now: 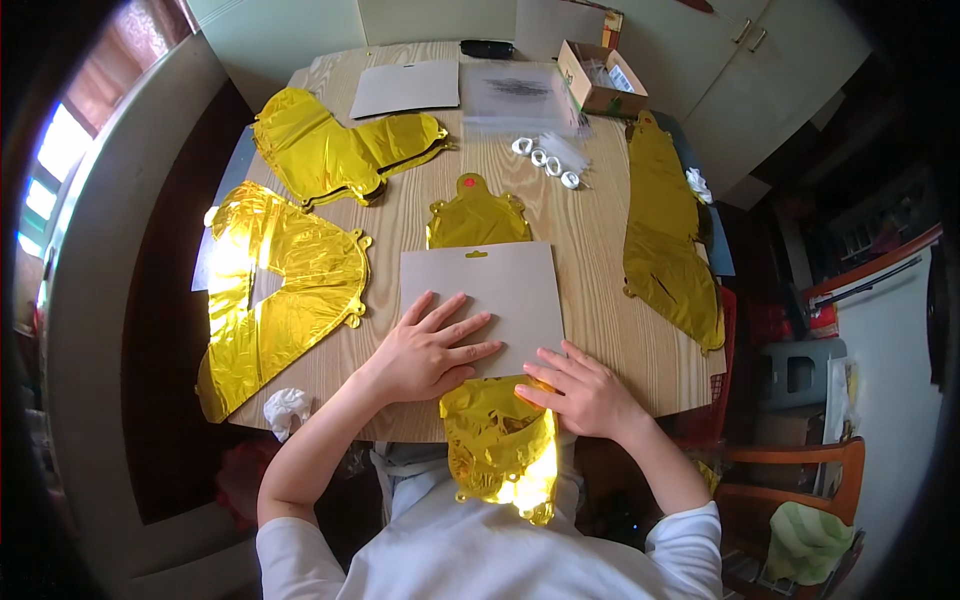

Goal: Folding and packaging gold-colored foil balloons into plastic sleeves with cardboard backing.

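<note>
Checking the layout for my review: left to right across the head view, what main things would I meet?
Lower-left gold foil shape, left hand, right hand, long gold foil shape, pale green cloth.

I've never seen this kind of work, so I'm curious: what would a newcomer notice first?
Probably all that shiny gold: a far-left foil, a near-left foil and a right foil lie on the table, while a middle foil shows past both ends of a pale card, hanging over the near edge. Next, the left hand is spread on the card, the right hand at its lower right corner.
</note>
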Available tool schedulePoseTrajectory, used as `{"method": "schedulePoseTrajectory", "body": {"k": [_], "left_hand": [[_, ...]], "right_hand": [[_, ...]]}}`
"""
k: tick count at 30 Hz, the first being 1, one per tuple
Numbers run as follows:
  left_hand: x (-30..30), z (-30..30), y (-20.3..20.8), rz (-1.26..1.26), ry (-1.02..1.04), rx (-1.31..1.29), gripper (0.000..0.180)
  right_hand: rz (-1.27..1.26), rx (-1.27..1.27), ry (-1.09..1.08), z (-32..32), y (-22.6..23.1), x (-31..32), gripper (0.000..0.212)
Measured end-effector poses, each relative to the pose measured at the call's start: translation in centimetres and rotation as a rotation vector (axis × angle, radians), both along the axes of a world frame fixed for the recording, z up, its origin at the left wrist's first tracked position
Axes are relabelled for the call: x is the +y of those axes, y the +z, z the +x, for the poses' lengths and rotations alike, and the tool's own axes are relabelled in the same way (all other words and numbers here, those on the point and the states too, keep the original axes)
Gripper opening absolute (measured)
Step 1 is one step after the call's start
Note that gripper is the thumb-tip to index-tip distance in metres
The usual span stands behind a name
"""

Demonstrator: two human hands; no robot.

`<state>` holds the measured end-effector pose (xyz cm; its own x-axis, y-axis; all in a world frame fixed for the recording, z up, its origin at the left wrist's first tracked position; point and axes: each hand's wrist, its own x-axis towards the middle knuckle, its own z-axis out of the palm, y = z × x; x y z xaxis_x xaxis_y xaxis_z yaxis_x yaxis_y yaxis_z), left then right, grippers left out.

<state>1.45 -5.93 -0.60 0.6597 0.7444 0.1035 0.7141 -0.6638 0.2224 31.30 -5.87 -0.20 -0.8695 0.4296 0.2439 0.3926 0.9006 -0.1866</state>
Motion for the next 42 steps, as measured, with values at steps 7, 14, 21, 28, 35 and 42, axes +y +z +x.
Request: {"method": "schedulePoseTrajectory", "body": {"k": [7,14,21,28,35,42], "left_hand": [[0.2,0.0,-0.2,0.025,-0.017,0.027,0.048],[-1.1,0.3,0.1,0.01,-0.022,0.002,0.052],[-4.1,0.6,0.3,-0.076,-0.024,-0.041,0.055],[-8.4,-1.3,1.5,-0.157,-0.055,-0.021,0.07],[-8.9,-1.1,1.7,-0.162,-0.002,0.05,0.084],[-8.9,-0.9,1.2,-0.115,0.012,0.052,0.081]], "right_hand": [[0.004,0.084,0.046,-0.1,-0.6,0.4,0.031],[-0.051,0.097,0.046,0.2,-0.4,-0.8,0.03],[-0.084,0.101,0.037,0.6,-0.3,-3.2,0.026],[-0.111,0.118,0.007,0.6,-0.3,-3.9,0.029],[-0.125,0.109,0.007,0.6,-0.3,-4.0,0.028],[-0.111,0.061,0.024,0.7,-0.2,-4.0,0.041]]}}
